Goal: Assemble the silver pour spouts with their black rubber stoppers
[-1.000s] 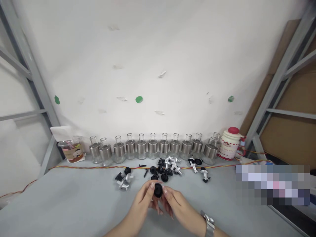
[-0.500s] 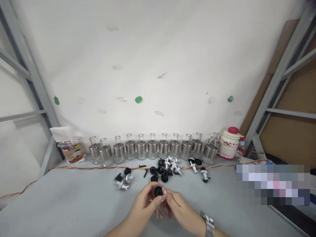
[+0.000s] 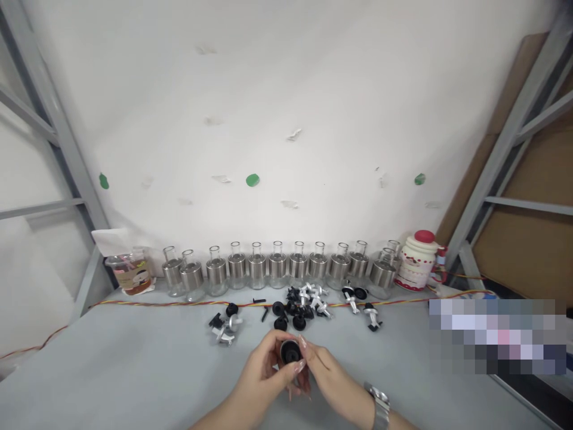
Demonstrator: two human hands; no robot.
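Close together at the front of the grey table, both hands grip a round black part with a silver rim (image 3: pixel 290 352), its hollow side turned up toward me. My left hand (image 3: pixel 269 365) curls around its left side, the thumb lying across the near edge. My right hand (image 3: pixel 320 367) presses on its right side with the fingertips; a metal watch (image 3: pixel 379 403) is on that wrist. The part's underside is hidden by the fingers. Just beyond the hands lie black round caps (image 3: pixel 299 322) and a heap of silver and black spout pieces (image 3: pixel 308 300).
Several glass bottles with steel sleeves (image 3: pixel 278 264) line the wall. A drink cup (image 3: pixel 131 275) stands at the left, a cream bottle with a red lid (image 3: pixel 416 263) at the right. A twisted wire (image 3: pixel 147 305) crosses the table. More spout pieces (image 3: pixel 224 328) lie left.
The black part now shows more of its hollow face, tilted slightly toward me. My right thumb and fingers have shifted off its face to its right edge.
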